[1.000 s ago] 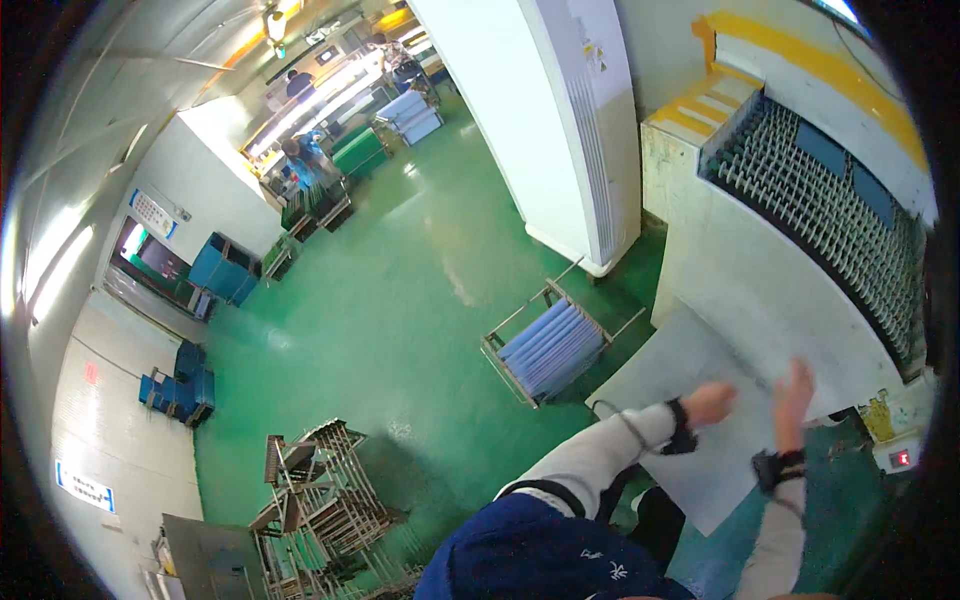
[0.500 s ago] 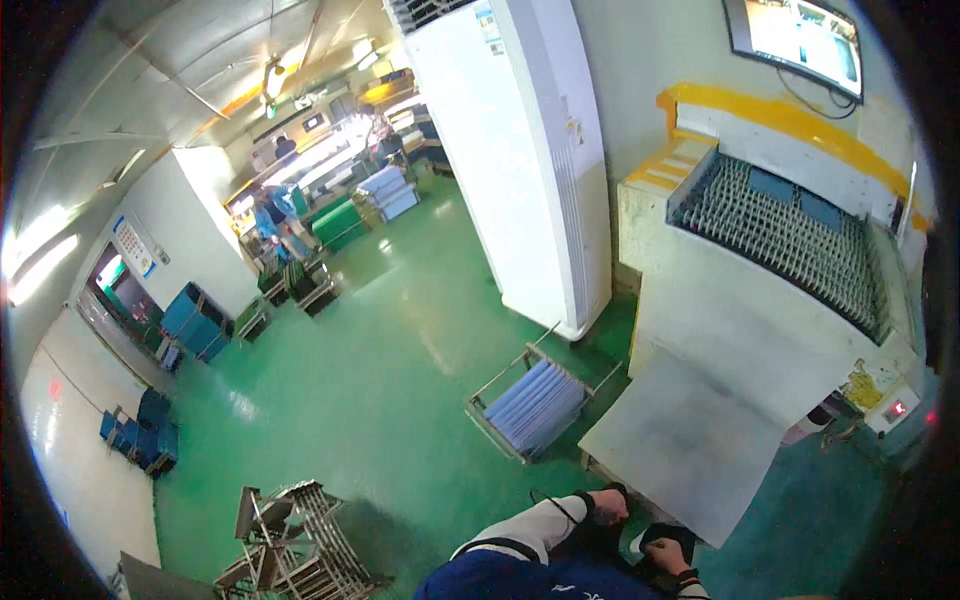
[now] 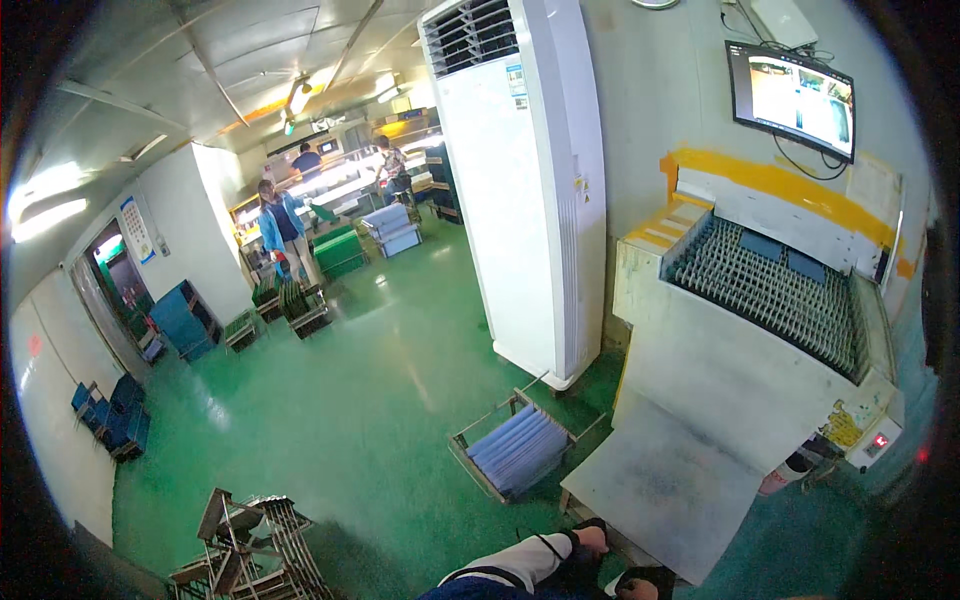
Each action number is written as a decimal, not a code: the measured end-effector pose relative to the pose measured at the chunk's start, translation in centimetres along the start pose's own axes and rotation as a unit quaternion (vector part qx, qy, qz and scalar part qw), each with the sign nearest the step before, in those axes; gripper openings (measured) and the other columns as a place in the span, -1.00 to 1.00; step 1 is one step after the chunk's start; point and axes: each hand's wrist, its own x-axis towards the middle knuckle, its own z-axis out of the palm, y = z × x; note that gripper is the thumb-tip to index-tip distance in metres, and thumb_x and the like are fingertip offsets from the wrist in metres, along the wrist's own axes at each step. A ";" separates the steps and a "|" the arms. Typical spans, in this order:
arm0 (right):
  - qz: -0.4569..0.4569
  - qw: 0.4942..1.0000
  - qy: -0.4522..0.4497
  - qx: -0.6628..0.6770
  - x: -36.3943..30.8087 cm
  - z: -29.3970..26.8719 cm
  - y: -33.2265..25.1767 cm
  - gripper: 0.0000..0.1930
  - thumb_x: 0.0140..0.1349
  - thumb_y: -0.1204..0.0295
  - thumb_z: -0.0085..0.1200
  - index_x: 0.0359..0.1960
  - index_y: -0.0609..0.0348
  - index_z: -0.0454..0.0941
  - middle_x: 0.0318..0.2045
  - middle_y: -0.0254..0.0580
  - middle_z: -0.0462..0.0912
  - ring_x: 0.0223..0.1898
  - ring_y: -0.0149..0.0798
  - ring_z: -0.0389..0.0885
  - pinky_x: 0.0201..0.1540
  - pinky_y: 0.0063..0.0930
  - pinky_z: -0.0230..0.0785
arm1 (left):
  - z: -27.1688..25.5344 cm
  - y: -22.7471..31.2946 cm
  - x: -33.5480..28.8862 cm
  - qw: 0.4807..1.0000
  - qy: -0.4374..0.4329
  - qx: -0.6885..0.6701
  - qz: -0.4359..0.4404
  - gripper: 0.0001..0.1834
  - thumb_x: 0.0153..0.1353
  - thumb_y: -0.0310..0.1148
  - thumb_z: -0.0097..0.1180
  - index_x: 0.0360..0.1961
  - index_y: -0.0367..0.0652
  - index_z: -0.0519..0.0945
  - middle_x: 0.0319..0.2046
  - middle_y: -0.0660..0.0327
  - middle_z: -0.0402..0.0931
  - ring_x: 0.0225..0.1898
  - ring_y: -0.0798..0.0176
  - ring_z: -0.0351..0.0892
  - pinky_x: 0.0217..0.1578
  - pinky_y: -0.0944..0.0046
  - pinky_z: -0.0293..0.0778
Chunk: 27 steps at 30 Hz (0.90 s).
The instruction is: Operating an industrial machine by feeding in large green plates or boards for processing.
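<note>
My left hand [image 3: 594, 539] is at the lower edge, at the end of a white sleeve with dark bands. It lies close to the near left corner of a sloping grey board [image 3: 665, 480]; its fingers are too small and dark to make out. Just right of it, my right hand [image 3: 637, 589] is partly cut off by the lower edge, beside a small white and black patch I cannot identify. Its fingers are hidden. The board leans against a pale machine with a bed of rollers [image 3: 770, 300], where two blue panels [image 3: 805, 265] lie at the far side.
A metal rack of bluish panels [image 3: 518, 450] stands on the green floor. Beyond it rises a tall white air conditioner [image 3: 525, 220]. Empty metal racks [image 3: 250, 550] are piled at lower left. A screen [image 3: 795, 100] hangs on the wall. People [image 3: 285, 230] stand at the back.
The view has tilted upward, so my hands and the machine sit lower in it. My right hand is now partly out of the picture. The blue panels on the rollers look much the same.
</note>
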 end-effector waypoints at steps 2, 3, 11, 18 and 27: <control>-0.012 1.000 -0.018 -0.002 0.1 0.6 -1.0 -0.71 0.13 0.17 0.02 -0.27 0.07 0.61 -0.32 -0.01 0.65 -0.28 0.05 0.62 -0.22 -0.11 0.45 | 1.0 -1.7 -0.6 0.998 -0.002 -0.057 -0.034 -0.63 0.05 -0.09 0.12 -0.61 -0.19 0.64 -0.69 0.21 0.54 -0.57 0.18 0.55 -0.51 0.07 0.36; -0.010 1.000 -0.023 -0.004 -0.1 0.6 -1.0 -0.71 0.14 0.17 0.01 -0.26 0.07 0.61 -0.31 0.00 0.65 -0.28 0.06 0.61 -0.22 -0.10 0.45 | 1.1 -1.6 -0.6 0.998 -0.003 -0.059 -0.035 -0.63 0.05 -0.09 0.12 -0.61 -0.19 0.64 -0.69 0.21 0.54 -0.57 0.18 0.55 -0.51 0.07 0.36; -0.080 0.993 0.069 -0.046 1.5 4.3 2.5 -0.70 0.08 0.17 0.05 -0.26 0.03 0.65 -0.31 -0.07 0.67 -0.26 0.01 0.63 -0.17 -0.16 0.47 | 3.1 -4.9 0.1 0.967 0.104 0.221 0.078 -0.62 0.10 -0.08 0.12 -0.55 -0.21 0.68 -0.59 0.17 0.62 -0.61 0.22 0.59 -0.55 0.19 0.48; 0.037 0.971 0.006 -0.237 -1.7 3.0 -3.0 -0.66 0.10 0.15 0.02 -0.19 0.04 0.64 -0.25 -0.01 0.64 -0.09 0.04 0.53 -0.04 0.06 0.27 | 0.5 -0.1 -3.0 0.985 0.010 -0.126 -0.118 -0.56 0.20 -0.04 0.07 -0.43 -0.25 0.67 -0.61 0.20 0.60 -0.61 0.23 0.57 -0.58 0.18 0.47; 0.058 0.982 -0.050 -0.173 -3.9 -0.3 -5.0 -0.64 0.21 0.08 -0.02 -0.12 0.03 0.58 -0.25 -0.09 0.62 -0.08 -0.04 0.50 0.01 -0.09 0.18 | -1.0 4.6 -3.3 0.978 0.003 -0.146 -0.150 -0.62 0.17 -0.07 0.16 -0.30 -0.23 0.66 -0.51 0.23 0.62 -0.55 0.35 0.57 -0.54 0.27 0.48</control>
